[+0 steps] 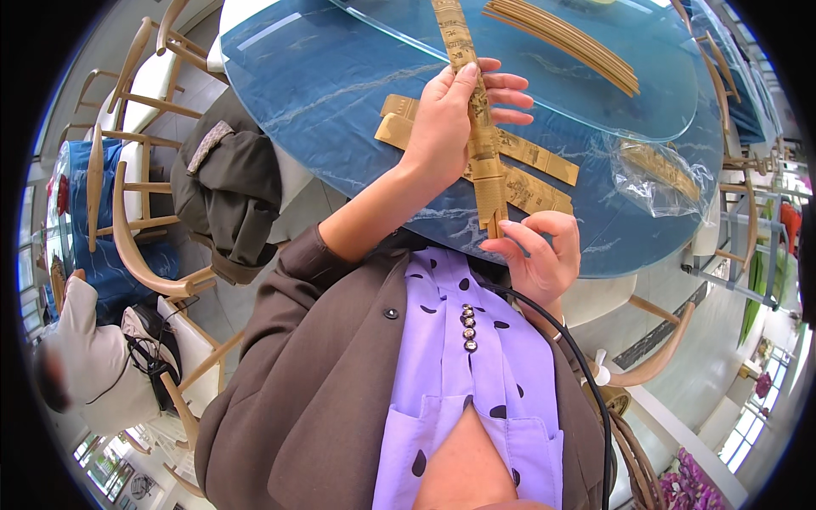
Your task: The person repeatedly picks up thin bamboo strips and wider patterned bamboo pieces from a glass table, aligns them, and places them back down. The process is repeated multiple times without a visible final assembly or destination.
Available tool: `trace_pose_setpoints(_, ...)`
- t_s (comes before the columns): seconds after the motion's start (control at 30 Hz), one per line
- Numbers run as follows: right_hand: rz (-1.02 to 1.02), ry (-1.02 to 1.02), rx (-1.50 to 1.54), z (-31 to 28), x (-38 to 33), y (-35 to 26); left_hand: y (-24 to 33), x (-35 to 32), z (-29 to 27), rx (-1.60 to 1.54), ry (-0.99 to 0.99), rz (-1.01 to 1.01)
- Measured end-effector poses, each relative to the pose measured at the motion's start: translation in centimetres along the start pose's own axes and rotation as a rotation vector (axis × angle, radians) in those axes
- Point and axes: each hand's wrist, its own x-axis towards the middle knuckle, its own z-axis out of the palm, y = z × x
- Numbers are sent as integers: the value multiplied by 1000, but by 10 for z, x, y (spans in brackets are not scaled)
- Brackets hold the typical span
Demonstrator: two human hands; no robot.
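bamboo slips on table (523, 170): 3 | plastic bag (659, 174): 1 | held slip (476, 119): 1

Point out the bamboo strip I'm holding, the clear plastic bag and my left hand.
bamboo strip (487, 170), head view, lower middle of strip.
clear plastic bag (659, 174), head view, bag's middle.
left hand (446, 119), head view, back of hand.

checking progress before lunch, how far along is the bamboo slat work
Looks early. Done: only one clear bag appears filled with slats. In hand: left hand and right hand hold one bundle. Left: loose slats beneath it and a fanned set on the glass turntable.
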Motion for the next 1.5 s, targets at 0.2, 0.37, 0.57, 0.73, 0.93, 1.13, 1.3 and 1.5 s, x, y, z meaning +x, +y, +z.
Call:
trace_pose_setpoints(0.2, 112, -18, 23, 8, 0, -3, -4, -12, 2, 35, -63, -21)
trace_pose_setpoints(0.37, 145, -85, 42, 10, 0, -4, -5, -9, 2, 72, -26, 11)
trace_pose_setpoints(0.57, 94, -120, 32, 7, 3, -3, -6, -3, -1, 119, 2, 34)
trace_pose_setpoints(0.73, 130, -125, 76, 8, 2, -2, -5, -7, 1, 152, 3, 29)
trace_pose_setpoints(0.93, 52, -103, -47, 7, 0, -4, -6, -11, 3, 115, -19, -15)
trace_pose_setpoints(1.13, 38, -127, -84, 5, 2, -9, -6, -12, 1, 84, -24, -76)
trace_pose_setpoints(1.3, 8, -104, -61, 6, 3, -8, -8, -15, 1, 53, 1, -131)
trace_pose_setpoints(1.5, 27, -80, -44, 2, 11, -3, -6, -13, 4, 22, -78, -138)
